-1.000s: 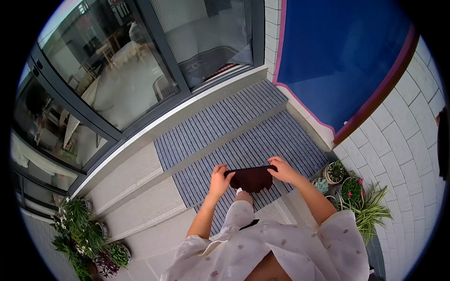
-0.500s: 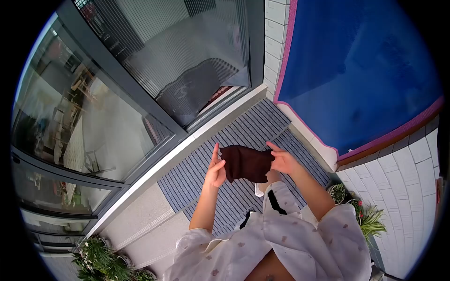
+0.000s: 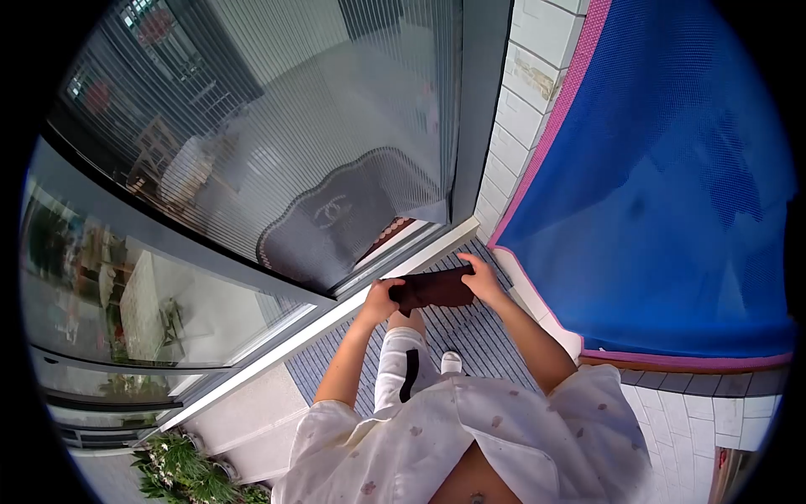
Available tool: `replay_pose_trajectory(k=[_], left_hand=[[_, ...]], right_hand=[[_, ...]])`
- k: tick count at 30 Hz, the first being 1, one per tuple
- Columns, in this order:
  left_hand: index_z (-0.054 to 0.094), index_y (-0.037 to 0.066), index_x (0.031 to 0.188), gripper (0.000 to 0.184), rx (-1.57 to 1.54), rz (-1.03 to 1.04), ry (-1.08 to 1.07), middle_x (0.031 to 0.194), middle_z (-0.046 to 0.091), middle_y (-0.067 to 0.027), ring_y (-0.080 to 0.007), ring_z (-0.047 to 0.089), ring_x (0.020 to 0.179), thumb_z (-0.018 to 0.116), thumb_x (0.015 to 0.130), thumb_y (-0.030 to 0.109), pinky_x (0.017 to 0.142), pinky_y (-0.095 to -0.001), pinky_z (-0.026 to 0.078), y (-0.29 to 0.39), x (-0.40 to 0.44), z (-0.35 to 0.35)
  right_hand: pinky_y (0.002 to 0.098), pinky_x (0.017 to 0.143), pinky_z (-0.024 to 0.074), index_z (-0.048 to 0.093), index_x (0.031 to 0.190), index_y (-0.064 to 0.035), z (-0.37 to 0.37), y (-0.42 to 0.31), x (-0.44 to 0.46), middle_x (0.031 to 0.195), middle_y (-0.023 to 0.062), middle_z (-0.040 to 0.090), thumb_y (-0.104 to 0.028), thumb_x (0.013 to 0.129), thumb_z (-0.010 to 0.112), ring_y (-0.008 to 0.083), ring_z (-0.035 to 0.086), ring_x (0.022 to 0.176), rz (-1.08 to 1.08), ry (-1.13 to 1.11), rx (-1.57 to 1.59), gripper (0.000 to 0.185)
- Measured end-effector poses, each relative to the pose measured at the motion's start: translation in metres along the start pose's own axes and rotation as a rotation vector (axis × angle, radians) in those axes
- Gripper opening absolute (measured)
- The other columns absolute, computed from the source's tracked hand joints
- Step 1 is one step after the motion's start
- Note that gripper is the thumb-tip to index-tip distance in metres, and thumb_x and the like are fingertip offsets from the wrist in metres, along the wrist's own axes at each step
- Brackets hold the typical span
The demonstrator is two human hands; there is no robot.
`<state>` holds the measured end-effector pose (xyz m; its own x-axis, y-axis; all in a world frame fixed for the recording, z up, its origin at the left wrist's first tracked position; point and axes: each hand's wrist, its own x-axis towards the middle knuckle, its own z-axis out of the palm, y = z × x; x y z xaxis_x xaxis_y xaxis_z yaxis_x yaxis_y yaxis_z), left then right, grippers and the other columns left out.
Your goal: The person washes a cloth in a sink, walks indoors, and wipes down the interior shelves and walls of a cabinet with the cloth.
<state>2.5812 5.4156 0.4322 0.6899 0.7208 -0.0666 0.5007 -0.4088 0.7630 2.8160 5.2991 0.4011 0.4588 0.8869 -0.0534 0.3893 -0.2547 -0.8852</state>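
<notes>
A dark brown piece of cloth [image 3: 435, 290] is stretched between my two hands, above the striped mat by the door. My left hand [image 3: 383, 299] grips its left end, with the fingers folded round the edge. At the other end, my right hand [image 3: 480, 279] pinches the upper corner between thumb and fingers. The cloth hangs a little slack, its lower edge uneven. Below it show one knee and a white shoe [image 3: 452, 362].
Ahead stands a glass door [image 3: 336, 126] in a grey frame, with a low sill [image 3: 277, 357]. A grey patterned mat [image 3: 336, 218] lies behind the glass. On the right hangs a blue mesh sheet [image 3: 655, 210] with pink edging. Potted plants [image 3: 180, 466] stand at lower left.
I have stepped nearer the door, one leg now forward. The cloth has become flatter and narrower between my hands, and my left hand has closed further round its end.
</notes>
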Motion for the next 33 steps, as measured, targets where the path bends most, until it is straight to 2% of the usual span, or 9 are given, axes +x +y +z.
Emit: replay_pose_trajectory(k=[5, 10, 15, 19, 23, 24, 28, 29, 33], left_hand=[[0.062, 0.003, 0.09, 0.037, 0.172, -0.072, 0.032, 0.089, 0.054, -0.0167, -0.031, 0.053, 0.088, 0.071, 0.055, 0.01, 0.078, -0.034, 0.044, 0.021, 0.08, -0.024], [0.062, 0.002, 0.082, 0.021, 0.198, 0.252, 0.3, 0.094, 0.048, -0.0133, -0.0317, 0.045, 0.09, 0.068, 0.065, 0.013, 0.081, -0.0408, 0.039, 0.054, 0.153, -0.093], [0.055, 0.0, 0.087, 0.02, 0.102, 0.168, 0.078, 0.1, 0.049, -0.0149, -0.0356, 0.051, 0.09, 0.061, 0.072, 0.012, 0.076, -0.0421, 0.044, 0.085, 0.206, -0.174], [0.056, 0.002, 0.089, 0.022, 0.307, 0.148, -0.093, 0.092, 0.055, -0.0152, -0.0344, 0.058, 0.081, 0.056, 0.075, 0.019, 0.068, -0.0423, 0.05, 0.093, 0.241, -0.207], [0.056, 0.004, 0.097, 0.026, -0.062, -0.026, -0.144, 0.091, 0.054, -0.0181, -0.0332, 0.053, 0.095, 0.057, 0.076, 0.02, 0.079, -0.0397, 0.043, 0.039, 0.313, -0.212], [0.056, 0.006, 0.097, 0.026, -0.151, 0.348, 0.088, 0.084, 0.055, -0.0152, -0.0326, 0.053, 0.09, 0.058, 0.075, 0.02, 0.078, -0.0387, 0.043, 0.009, 0.335, -0.203], [0.057, 0.004, 0.089, 0.021, 0.291, 0.081, -0.101, 0.084, 0.055, -0.0136, -0.0331, 0.053, 0.086, 0.059, 0.074, 0.019, 0.076, -0.0403, 0.043, 0.039, 0.445, -0.286], [0.057, 0.004, 0.087, 0.02, 0.321, 0.07, -0.138, 0.085, 0.055, -0.0137, -0.033, 0.053, 0.087, 0.059, 0.074, 0.019, 0.075, -0.0407, 0.044, 0.034, 0.471, -0.307], [0.058, 0.003, 0.084, 0.02, 0.456, -0.042, -0.082, 0.086, 0.056, -0.0149, -0.0325, 0.054, 0.085, 0.059, 0.074, 0.02, 0.073, -0.0405, 0.045, 0.0, 0.533, -0.44]], right_hand=[[0.0276, 0.052, 0.0389, 0.025, 0.131, -0.0105, -0.005, -0.056, 0.093, 0.058, 0.0036, 0.049, 0.003, 0.066, 0.048, 0.013, 0.049, 0.056, 0.008, 0.09, 0.339, 0.07], [0.0379, 0.076, 0.0438, -0.002, 0.136, -0.0077, 0.0, -0.152, 0.197, 0.104, 0.0243, 0.043, -0.011, 0.073, 0.06, 0.0362, 0.05, 0.093, -0.264, 0.37, -0.379, 0.089], [0.0448, 0.098, 0.0279, -0.009, 0.134, -0.0038, -0.018, -0.271, 0.299, 0.129, 0.0334, 0.012, -0.03, 0.072, 0.067, 0.0481, 0.021, 0.119, -0.297, 0.49, -0.119, 0.102], [0.0455, 0.104, 0.0127, -0.015, 0.133, -0.004, 0.042, -0.348, 0.39, 0.136, 0.0315, -0.009, -0.038, 0.069, 0.07, 0.0391, -0.012, 0.128, -0.223, 0.023, 0.178, 0.111], [0.0454, 0.101, 0.0201, -0.025, 0.129, -0.004, 0.14, -0.459, 0.431, 0.132, 0.0353, -0.014, -0.042, 0.066, 0.071, 0.0451, -0.006, 0.126, -0.361, -0.385, 0.222, 0.12], [0.0449, 0.099, 0.0258, -0.027, 0.128, -0.0063, 0.176, -0.476, 0.432, 0.131, 0.0368, -0.014, -0.045, 0.064, 0.072, 0.0493, 0.002, 0.124, -0.45, -0.45, 0.219, 0.124], [0.0398, 0.092, 0.0382, -0.021, 0.132, -0.0194, 0.261, -0.554, 0.372, 0.133, 0.0335, -0.015, -0.039, 0.068, 0.069, 0.0444, 0.021, 0.123, -0.92, -1.033, 0.138, 0.112], [0.0396, 0.094, 0.0359, -0.012, 0.135, -0.0189, 0.252, -0.574, 0.374, 0.136, 0.0293, -0.012, -0.04, 0.073, 0.064, 0.0393, 0.023, 0.124, -0.998, -1.483, 0.121, 0.101], [0.0336, 0.095, 0.0336, 0.026, 0.134, -0.019, 0.232, -0.624, 0.422, 0.133, 0.0141, 0.031, -0.037, 0.081, 0.052, 0.0307, 0.043, 0.112, -1.352, -1.865, 0.115, 0.062]])
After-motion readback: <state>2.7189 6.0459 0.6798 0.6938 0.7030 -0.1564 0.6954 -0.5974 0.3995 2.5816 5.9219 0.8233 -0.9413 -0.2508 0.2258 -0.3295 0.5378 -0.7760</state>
